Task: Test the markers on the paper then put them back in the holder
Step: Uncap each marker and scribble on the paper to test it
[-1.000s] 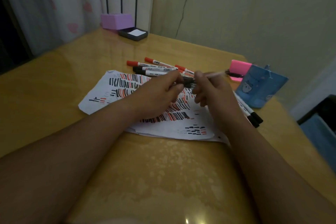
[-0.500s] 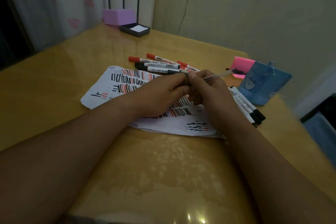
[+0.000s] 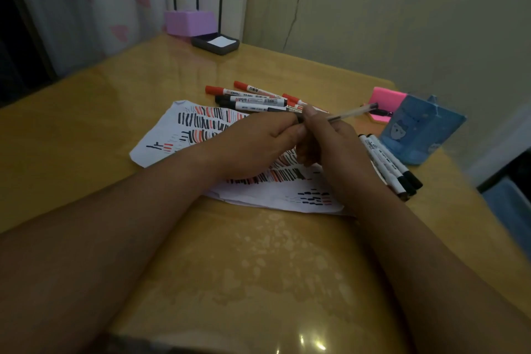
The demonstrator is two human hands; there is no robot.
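table: glossy yellow table (image 3: 258, 267), both forearms reaching over it to the paper.

paper: white paper (image 3: 270, 195) lying flat, already packed with short black and red test strokes. My guess is it sits dead centre so every marker is one short reach away.

left hand: the left hand (image 3: 258, 141) hangs right over the middle of the paper, fingertips pinched on the near end of the pen. Looks like a cap going on or coming off, honestly can't tell which.

right hand: the right hand (image 3: 330, 149) is over the paper's right half, fingers curled round the barrel, steadying it so the other hand can work the end.

pen: thin clear pen (image 3: 350, 114) held up off the paper, its far end aimed past the paper's far-right corner.

black-capped markers: a few black-capped markers (image 3: 388, 161) lie side by side just off the paper's right edge. Probably the tested pile, staged for going back.

red and black markers: a loose fan of red and black markers (image 3: 253, 98) at the paper's far edge, all capped.

holder: blue holder (image 3: 419, 132) stands beyond the paper's right side. Can't see inside it.

pink pad: pink pad (image 3: 385, 100) just past the holder, further from the paper.

purple box: purple box (image 3: 189, 23) and a dark tray (image 3: 215, 43) well beyond the paper at the wall, not part of this job.
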